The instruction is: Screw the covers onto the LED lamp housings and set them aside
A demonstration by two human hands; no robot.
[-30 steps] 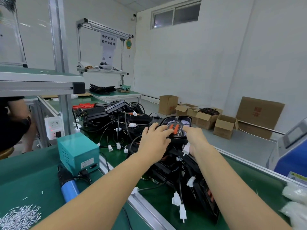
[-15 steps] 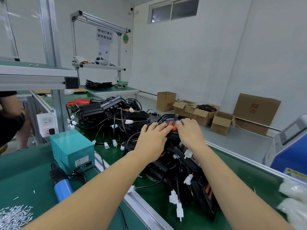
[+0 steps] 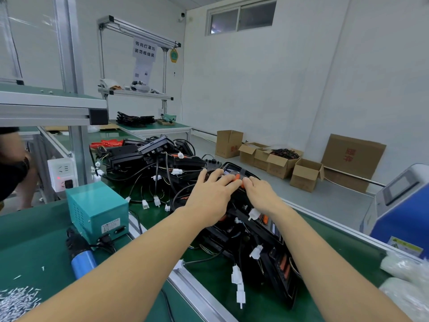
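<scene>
At the near left edge a heap of small silver screws [image 3: 16, 303] lies on the green bench [image 3: 34, 240], with a teal power box [image 3: 98, 209] behind it. Right of the box, black lamp housings [image 3: 148, 154] and white-plugged cables are piled together. The left hand [image 3: 210, 197] lies flat, fingers spread, on the topmost LED lamp housing [image 3: 236, 169] of the stack; the right hand [image 3: 261, 194] presses beside it, fingers extended, nearly touching. Cardboard boxes [image 3: 306, 174] stand on the floor beyond, and a blue machine [image 3: 404, 217] at far right
</scene>
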